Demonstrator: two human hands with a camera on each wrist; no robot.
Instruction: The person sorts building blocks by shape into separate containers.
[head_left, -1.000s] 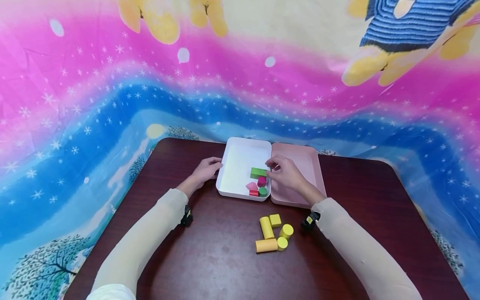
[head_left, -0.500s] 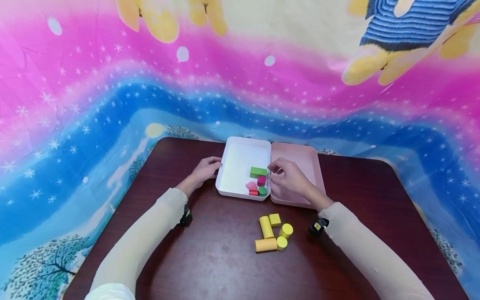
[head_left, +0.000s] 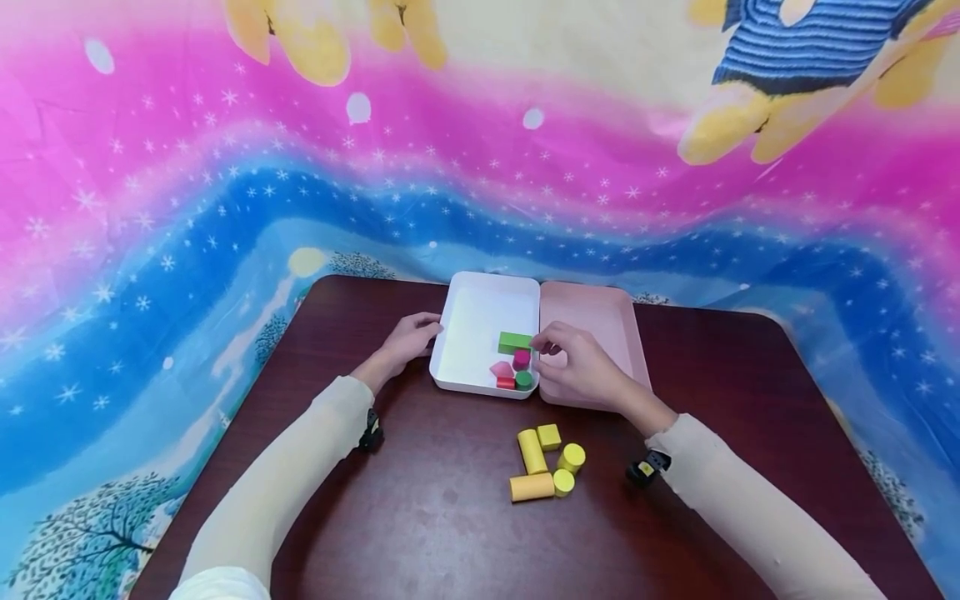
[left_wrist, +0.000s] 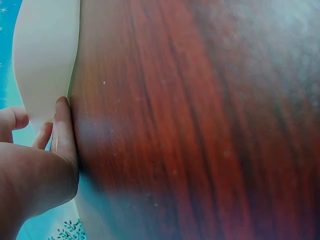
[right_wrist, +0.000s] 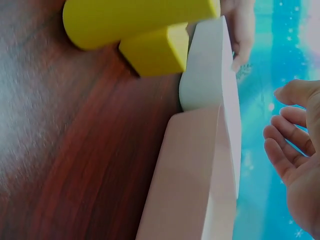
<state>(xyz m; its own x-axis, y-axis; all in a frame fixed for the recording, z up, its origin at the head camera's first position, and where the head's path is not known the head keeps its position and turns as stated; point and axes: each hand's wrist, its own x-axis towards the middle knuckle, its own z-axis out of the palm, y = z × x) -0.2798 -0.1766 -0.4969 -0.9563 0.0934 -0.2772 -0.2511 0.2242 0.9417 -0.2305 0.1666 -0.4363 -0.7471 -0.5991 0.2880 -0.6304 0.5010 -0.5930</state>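
My left hand (head_left: pixel 411 340) rests at the left wall of the white tray (head_left: pixel 472 312). Its fingers (left_wrist: pixel 64 125) lie along the tray's side, seen in the left wrist view. Inside that tray's near right corner are a green rectangular block (head_left: pixel 514 342), a magenta block (head_left: pixel 521 360), a pink block (head_left: pixel 501 369), a red block (head_left: pixel 506 383) and a green cylinder (head_left: pixel 523 381). Over the pink tray (head_left: pixel 600 312), close to where the two trays meet, hovers my right hand (head_left: pixel 581 362). The right wrist view shows its fingers (right_wrist: pixel 287 137) loosely bent around nothing.
Nearer me on the dark wooden table (head_left: pixel 420 517) lie a yellow cylinder (head_left: pixel 532 452), a yellow cube (head_left: pixel 549 437), two shorter yellow cylinders and an orange-yellow cylinder (head_left: pixel 531 487). A patterned cloth (head_left: pixel 480 183) hangs behind the table.
My right forearm has swung to the right and toward me, while the right hand stays near the trays' shared edge. The left hand and the blocks keep their places.
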